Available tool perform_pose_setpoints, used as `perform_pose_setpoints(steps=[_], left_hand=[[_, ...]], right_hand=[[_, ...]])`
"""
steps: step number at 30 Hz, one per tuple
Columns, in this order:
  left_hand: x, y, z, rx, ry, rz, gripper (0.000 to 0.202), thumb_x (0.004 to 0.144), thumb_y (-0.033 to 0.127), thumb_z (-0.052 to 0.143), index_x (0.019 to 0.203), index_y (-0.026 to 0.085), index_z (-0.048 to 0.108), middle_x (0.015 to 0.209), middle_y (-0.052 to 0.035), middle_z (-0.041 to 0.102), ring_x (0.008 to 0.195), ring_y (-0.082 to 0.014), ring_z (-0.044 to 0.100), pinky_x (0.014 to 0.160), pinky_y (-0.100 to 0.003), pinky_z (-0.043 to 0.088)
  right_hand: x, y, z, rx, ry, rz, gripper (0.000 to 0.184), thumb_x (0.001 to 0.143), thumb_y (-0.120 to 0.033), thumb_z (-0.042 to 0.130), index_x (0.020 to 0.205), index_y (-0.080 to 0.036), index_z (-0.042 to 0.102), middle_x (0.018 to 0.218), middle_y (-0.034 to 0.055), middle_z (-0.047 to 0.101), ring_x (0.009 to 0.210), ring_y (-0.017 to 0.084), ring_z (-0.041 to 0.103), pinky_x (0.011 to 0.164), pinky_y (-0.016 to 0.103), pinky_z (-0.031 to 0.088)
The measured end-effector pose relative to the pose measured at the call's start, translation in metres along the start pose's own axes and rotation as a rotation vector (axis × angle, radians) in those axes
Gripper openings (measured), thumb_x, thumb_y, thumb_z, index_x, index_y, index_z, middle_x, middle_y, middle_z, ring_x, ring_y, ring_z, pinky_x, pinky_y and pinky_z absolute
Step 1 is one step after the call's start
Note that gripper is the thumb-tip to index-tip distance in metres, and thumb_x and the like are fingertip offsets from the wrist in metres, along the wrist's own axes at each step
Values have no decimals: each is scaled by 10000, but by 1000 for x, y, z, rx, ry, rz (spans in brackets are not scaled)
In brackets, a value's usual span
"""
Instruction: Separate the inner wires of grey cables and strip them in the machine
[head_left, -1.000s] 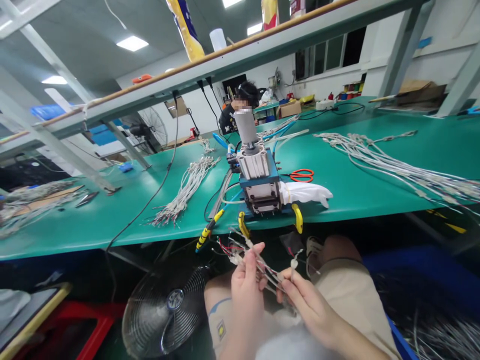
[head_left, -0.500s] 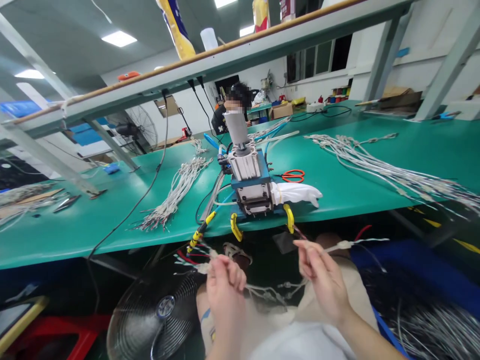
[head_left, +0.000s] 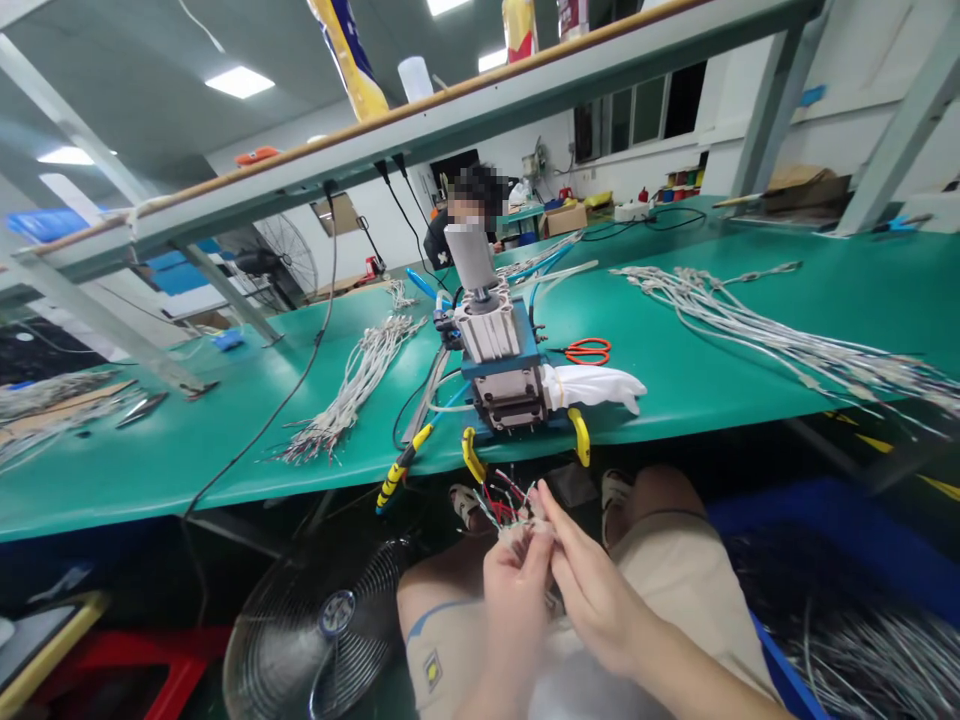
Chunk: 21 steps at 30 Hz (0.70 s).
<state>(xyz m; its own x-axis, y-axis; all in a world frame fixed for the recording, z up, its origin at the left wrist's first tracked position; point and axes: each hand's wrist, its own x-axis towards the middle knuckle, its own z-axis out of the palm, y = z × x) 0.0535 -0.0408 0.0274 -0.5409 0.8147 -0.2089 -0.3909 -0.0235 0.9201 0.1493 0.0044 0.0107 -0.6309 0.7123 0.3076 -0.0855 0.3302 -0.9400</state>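
Note:
Over my lap, my left hand [head_left: 516, 585] is closed around a small bunch of white cables [head_left: 514, 537]. Their stripped ends [head_left: 496, 508] fan out above the fingers in red, green and white strands. My right hand [head_left: 596, 600] presses against the same bunch from the right, fingers straight and held together, its thumb hidden. The rest of the cables is mostly covered by both hands. Just beyond, at the bench edge, stands a pneumatic press [head_left: 499, 350] with yellow hooked handles [head_left: 579, 437] at its base.
Cable bundles lie left [head_left: 360, 385] and right [head_left: 765, 330] on the green bench [head_left: 645, 400]. Red-handled scissors [head_left: 587, 350] and a white cloth [head_left: 596, 387] are beside the press. A fan [head_left: 330, 620] stands below left, a blue bin of cables [head_left: 780, 660] right. A person [head_left: 442, 235] sits opposite.
My hands were apart, each with cables. Now they have come together, the right moving left and the left moving right, and the cable ends meet in one bunch.

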Motion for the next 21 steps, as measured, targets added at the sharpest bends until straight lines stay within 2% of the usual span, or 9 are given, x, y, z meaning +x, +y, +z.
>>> perform_pose_setpoints(steps=[3,6,8,10,11,13,16,19,21], left_hand=[[1,0,-3,20,-28,14,285,718,390,797,735,119,711,577,14,589,553,-91,521,533,-177,425],[2,3,-5,-14,24,84,319,765,455,743,771,140,693,552,45,534,479,-65,451,465,-163,372],[2,5,-6,21,54,167,348,802,492,692,872,153,722,712,-13,657,595,-97,561,553,-180,448],[0,6,-7,93,39,222,398,841,513,636,1007,167,741,989,-90,727,862,-168,649,745,-225,505],[-2,5,-7,128,15,227,421,855,520,612,1052,171,741,1090,-112,721,982,-202,644,843,-259,499],[-6,1,-5,184,-27,209,442,873,531,578,1069,171,744,1151,-130,715,1099,-248,619,975,-329,453],[-10,-8,-5,217,-78,204,445,883,537,556,1036,162,741,1069,-139,738,1057,-270,645,1020,-398,429],[-8,-13,-8,238,-96,197,415,875,534,570,942,157,730,989,-136,738,955,-260,670,929,-381,489],[-5,-14,-11,245,-79,180,391,862,528,594,911,158,709,933,-120,726,877,-237,671,847,-343,515]], right_hand=[[1,-1,0,125,-36,91,576,1002,-206,337,1551,-208,162,1501,127,449,1344,231,462,1121,493,349],[3,5,-3,270,38,233,521,984,-200,331,1503,-155,334,1306,146,639,1284,243,526,1050,482,433],[4,9,-5,316,80,284,482,961,-209,365,1426,-138,473,1204,145,693,1206,259,585,1015,486,459],[6,12,-5,324,38,265,426,933,-218,422,1317,-164,597,1184,123,699,1110,265,633,1001,487,461],[7,12,-5,320,-5,256,387,918,-217,448,1242,-178,655,1162,109,705,1063,264,646,994,479,461],[9,11,-3,311,-77,273,307,894,-220,476,1061,-177,731,1031,87,731,992,259,647,961,444,467],[12,9,0,321,-112,364,255,866,-256,487,815,-168,720,797,49,696,818,222,626,821,365,500],[13,9,3,376,-169,424,197,771,-238,522,622,-176,635,629,12,598,654,178,561,642,296,482],[13,8,3,416,-207,457,129,683,-197,535,561,-190,577,590,-5,552,620,164,526,594,275,450]])
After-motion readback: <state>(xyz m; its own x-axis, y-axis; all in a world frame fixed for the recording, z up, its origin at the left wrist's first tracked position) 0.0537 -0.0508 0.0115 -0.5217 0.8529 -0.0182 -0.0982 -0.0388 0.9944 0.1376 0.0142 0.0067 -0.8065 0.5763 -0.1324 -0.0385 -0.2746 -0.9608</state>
